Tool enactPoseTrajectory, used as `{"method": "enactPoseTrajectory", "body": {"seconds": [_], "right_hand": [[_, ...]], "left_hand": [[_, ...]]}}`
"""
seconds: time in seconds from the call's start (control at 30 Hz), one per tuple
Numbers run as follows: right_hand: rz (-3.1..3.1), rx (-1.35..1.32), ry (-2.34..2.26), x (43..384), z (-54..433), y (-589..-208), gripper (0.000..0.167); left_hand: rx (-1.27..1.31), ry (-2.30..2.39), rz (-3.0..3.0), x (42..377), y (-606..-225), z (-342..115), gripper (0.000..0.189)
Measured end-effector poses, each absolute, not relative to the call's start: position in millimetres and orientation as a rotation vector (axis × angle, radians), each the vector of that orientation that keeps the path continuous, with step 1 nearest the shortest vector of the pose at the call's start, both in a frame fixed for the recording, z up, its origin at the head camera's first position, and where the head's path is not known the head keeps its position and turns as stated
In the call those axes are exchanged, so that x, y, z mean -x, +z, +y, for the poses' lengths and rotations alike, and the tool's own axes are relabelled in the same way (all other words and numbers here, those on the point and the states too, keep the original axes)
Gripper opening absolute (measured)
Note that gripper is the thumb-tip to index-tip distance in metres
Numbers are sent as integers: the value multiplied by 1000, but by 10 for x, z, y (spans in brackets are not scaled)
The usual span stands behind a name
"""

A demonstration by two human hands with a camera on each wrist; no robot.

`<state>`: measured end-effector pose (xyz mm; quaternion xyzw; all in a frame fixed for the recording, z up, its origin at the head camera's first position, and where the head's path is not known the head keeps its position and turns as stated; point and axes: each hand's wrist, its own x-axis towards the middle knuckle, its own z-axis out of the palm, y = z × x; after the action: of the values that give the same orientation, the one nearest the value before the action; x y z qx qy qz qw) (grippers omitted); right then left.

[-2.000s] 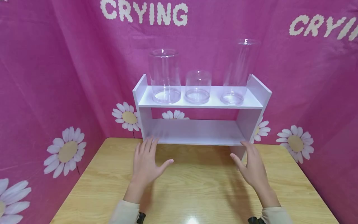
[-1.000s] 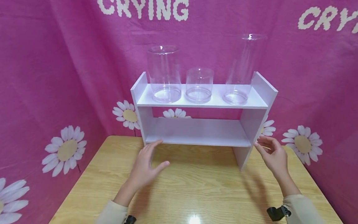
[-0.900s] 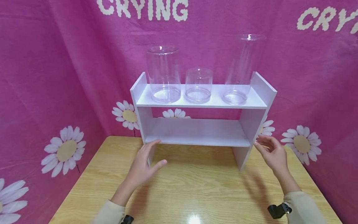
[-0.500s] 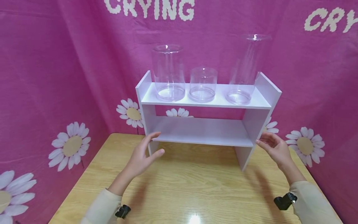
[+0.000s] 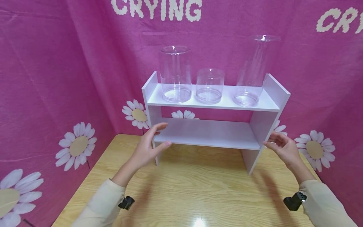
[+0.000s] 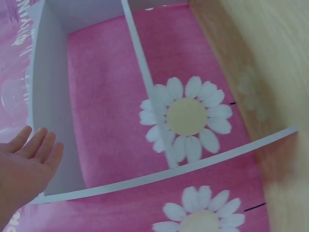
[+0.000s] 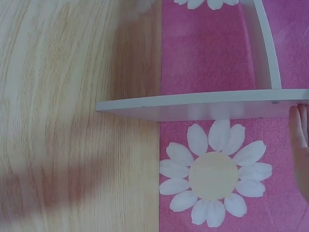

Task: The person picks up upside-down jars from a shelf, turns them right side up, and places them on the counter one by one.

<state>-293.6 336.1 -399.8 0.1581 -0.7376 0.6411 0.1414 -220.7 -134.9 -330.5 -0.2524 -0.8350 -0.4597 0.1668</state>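
Note:
A white two-tier shelf (image 5: pixel 207 134) stands on the wooden table. Three clear glass cylinders are on its top board: a wide tall one (image 5: pixel 176 78) at left, a short one (image 5: pixel 210 86) in the middle, and a slim tall one (image 5: pixel 248 78) at right. My left hand (image 5: pixel 146 146) is beside the shelf's left panel, thumb and fingers spread apart and holding nothing; in the left wrist view its fingers are extended. At the outer side of the right panel is my right hand (image 5: pixel 286 149), fingers loosely bent, fingertips at or touching the panel.
The wooden table (image 5: pixel 195 189) extends in front of the shelf. Pink cloth (image 5: pixel 93 63) printed with daisies and lettering hangs behind and at both sides. Black devices (image 5: pixel 295 200) are strapped at both wrists.
My right hand has gone from the right panel's front to its outer side. The left hand has risen along the left panel. The shelf's right end looks slightly nearer; the view has also shifted.

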Motion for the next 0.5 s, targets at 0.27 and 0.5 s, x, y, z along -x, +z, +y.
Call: {"method": "enactPoseTrajectory", "body": {"seconds": [0.27,0.5], "right_hand": [[-2133,-449,1889,2958,3395,-3993,42],[-2131,-478,1909,2963,3416,-3991,43]], "left_hand": [[721,-1316,-2376,2313,-3034,-1349,59],[690,-1308,-2385,2375,-2747,-1363,60]]}}
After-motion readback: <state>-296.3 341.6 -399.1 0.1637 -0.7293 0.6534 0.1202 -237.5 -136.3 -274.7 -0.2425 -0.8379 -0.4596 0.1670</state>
